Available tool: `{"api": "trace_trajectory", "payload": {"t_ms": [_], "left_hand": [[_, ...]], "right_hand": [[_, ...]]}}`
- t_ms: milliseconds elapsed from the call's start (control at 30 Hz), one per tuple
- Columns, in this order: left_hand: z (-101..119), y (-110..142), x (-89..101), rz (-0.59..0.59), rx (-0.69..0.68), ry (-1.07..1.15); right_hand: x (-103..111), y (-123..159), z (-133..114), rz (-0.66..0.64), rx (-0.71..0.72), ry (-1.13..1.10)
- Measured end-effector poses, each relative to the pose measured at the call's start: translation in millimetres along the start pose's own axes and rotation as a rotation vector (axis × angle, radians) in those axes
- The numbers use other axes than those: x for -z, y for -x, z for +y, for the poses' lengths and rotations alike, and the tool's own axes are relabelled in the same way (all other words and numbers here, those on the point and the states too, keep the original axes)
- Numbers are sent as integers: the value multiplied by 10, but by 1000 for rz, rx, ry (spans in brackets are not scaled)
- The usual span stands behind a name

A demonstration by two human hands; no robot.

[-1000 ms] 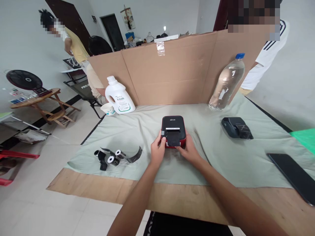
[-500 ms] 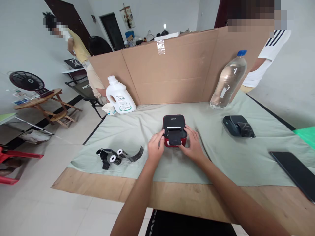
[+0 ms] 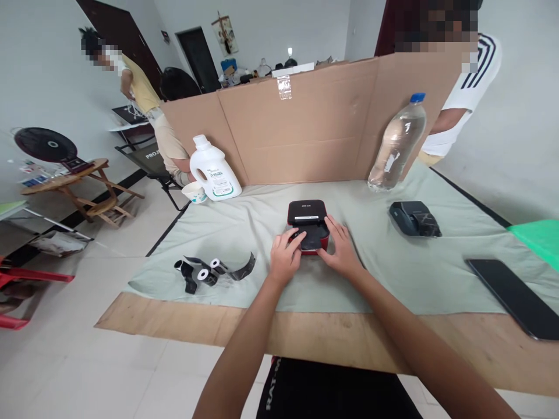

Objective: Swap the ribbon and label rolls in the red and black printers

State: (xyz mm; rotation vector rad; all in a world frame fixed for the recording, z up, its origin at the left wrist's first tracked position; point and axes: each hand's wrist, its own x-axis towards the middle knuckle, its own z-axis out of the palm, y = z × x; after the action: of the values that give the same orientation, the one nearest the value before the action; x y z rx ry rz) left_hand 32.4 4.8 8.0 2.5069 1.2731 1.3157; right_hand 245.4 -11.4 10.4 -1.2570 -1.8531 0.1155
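The compact, box-shaped device (image 3: 311, 223) with a black top and red lower sides sits in the middle of the counter (image 3: 305, 334), on a pale green cloth (image 3: 358, 294). Its rounded black lid (image 3: 306, 207) appears lifted at the near edge, with a dark gap below, so I judge the opening to be done and the closing not. A flat black strip (image 3: 311, 239) lies over the front of the device, not visibly separated from it; whether it feeds from inside cannot be told.

The right hand (image 3: 341, 247) grips the near right corner, thumb in front and fingers along the side. The left hand (image 3: 285, 256) reaches over the near left corner, fingers apart, a fingertip on or just above the strip; whether it pinches anything is unclear. The work therefore seems partway through, with the strip being handled and the lid not down flat.

To the left, well apart from both hands, small black-wrapped rolls with white ends (image 3: 207, 276) lie beside a curled, shiny black strip (image 3: 244, 269). Neither hand touches these. The inside of the device is too dark to read.
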Motion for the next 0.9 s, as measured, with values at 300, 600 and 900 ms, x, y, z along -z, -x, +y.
{"api": "trace_trajectory", "payload": {"t_ms": [300, 600, 900], "left_hand": [[-13, 1, 3, 15, -20, 84], [0, -16, 32, -13, 9, 151], [-60, -46, -13, 177, 263, 348]], "right_hand": [[117, -546, -5, -15, -91, -59], [-274, -1741, -115, -827, -187, 340], [171, -1435, -292, -705, -90, 170]]}}
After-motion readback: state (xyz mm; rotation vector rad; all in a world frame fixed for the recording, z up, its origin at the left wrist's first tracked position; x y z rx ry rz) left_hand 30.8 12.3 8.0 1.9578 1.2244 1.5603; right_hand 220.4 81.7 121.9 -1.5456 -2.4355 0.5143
